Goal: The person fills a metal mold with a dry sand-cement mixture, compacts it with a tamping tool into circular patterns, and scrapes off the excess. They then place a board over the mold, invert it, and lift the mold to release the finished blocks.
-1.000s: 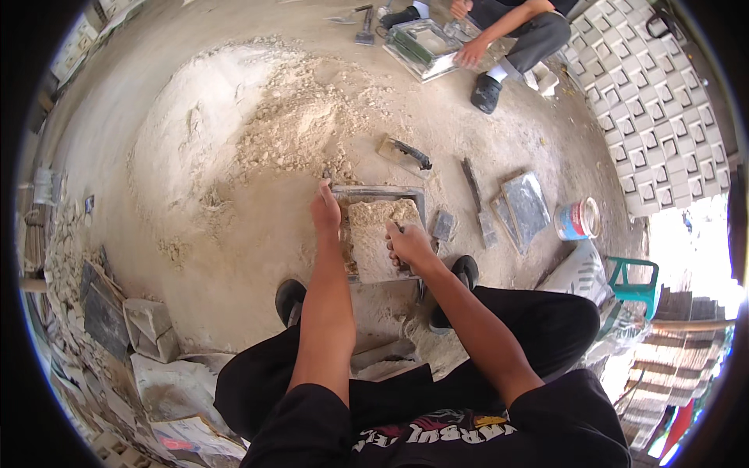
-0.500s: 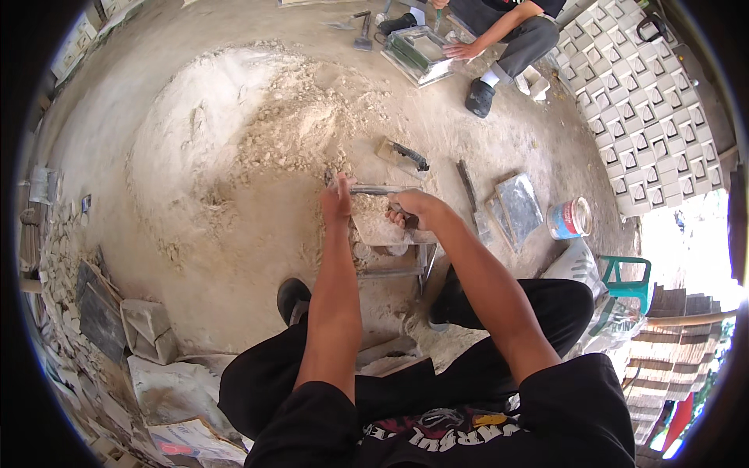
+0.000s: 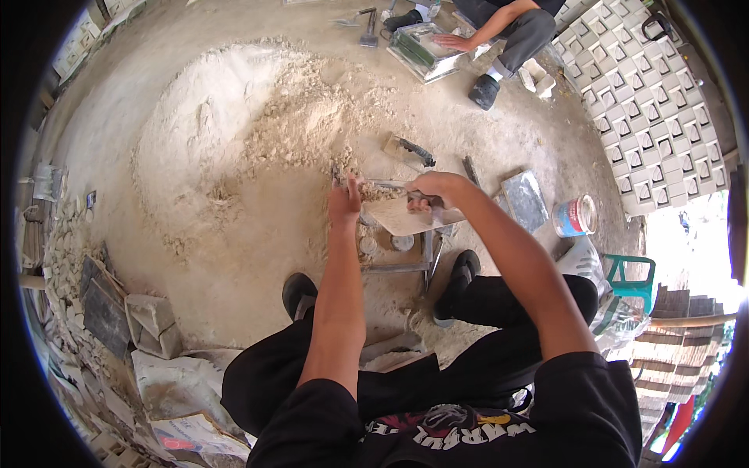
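Note:
My right hand is closed around the handle of a plastering trowel, whose broad flat blade is smeared with pale powder. The blade hangs tilted over the near part of a metal mould frame on the ground. My left hand is closed at the frame's far left end, thumb up; its grip is partly hidden. Crumbly pale material lies between my hands along the frame's far bar. Below the blade, two round grey pieces show, one of them a disc. Another trowel with a dark handle lies just beyond.
A large heap of pale powder spreads ahead on the left. To the right are a grey plate, a bucket, a green stool and stacked patterned blocks. A co-worker's hand rests on another mould.
My right hand has moved the trowel slightly right and tilted its blade, uncovering the round pieces below. My left hand stays at the frame's end. The co-worker's hand has shifted on the other mould.

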The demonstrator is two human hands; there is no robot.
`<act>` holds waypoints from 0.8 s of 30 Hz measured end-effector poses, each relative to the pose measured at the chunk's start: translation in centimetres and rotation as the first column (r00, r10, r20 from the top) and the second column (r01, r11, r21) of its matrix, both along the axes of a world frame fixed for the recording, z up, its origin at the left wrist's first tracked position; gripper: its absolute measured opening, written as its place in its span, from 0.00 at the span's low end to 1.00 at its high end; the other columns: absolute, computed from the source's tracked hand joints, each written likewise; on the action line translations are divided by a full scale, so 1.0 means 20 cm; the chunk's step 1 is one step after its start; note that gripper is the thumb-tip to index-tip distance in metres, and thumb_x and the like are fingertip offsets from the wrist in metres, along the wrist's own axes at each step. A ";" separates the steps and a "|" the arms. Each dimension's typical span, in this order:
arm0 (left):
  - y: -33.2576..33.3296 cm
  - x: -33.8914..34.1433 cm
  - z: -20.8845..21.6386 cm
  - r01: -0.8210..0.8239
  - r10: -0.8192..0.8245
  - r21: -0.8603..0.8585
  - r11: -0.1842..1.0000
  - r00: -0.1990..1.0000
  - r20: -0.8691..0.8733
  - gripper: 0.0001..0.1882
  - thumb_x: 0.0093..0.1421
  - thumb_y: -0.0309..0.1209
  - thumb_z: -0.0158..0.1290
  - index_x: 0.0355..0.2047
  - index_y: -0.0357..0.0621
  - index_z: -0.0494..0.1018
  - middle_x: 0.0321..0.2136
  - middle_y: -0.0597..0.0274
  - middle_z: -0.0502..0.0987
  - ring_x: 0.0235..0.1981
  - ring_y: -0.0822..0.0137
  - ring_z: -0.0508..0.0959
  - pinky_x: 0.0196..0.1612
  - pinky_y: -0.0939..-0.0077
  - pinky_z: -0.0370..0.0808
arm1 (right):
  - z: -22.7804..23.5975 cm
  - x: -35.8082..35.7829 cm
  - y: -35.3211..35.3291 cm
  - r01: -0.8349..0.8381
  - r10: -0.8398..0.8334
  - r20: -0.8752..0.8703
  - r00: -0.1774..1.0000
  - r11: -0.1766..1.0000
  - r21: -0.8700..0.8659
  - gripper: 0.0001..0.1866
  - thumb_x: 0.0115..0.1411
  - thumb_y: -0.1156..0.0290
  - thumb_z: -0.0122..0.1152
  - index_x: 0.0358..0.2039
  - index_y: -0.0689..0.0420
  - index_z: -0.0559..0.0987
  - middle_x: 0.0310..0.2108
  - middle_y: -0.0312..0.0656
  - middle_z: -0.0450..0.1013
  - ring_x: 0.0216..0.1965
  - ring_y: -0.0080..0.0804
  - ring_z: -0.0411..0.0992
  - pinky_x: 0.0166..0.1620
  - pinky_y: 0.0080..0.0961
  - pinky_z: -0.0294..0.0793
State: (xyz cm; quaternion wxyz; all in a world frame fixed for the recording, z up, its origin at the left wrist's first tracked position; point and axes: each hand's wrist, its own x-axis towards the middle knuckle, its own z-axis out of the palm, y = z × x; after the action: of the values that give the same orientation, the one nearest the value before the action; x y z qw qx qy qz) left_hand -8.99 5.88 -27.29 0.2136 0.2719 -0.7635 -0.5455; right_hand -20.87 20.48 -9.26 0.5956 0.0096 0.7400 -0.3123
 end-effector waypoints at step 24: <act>0.50 -0.01 0.01 -0.146 0.308 -0.524 0.839 0.922 0.236 0.29 0.62 0.38 0.46 0.58 0.29 0.60 0.56 0.36 0.64 0.59 0.44 0.63 0.62 0.56 0.60 | 1.24 0.10 0.77 -0.132 0.006 -0.758 0.653 0.986 -0.106 0.26 0.66 0.51 0.46 0.33 0.68 0.71 0.16 0.36 0.65 0.09 0.25 0.67 0.13 0.23 0.68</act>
State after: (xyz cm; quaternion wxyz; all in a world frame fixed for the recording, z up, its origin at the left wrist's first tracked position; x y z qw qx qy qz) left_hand -9.22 15.93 -27.09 0.2174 0.3799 -0.8634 -0.2510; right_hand -18.97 35.91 15.45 0.2450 -0.1945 0.8942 -0.3203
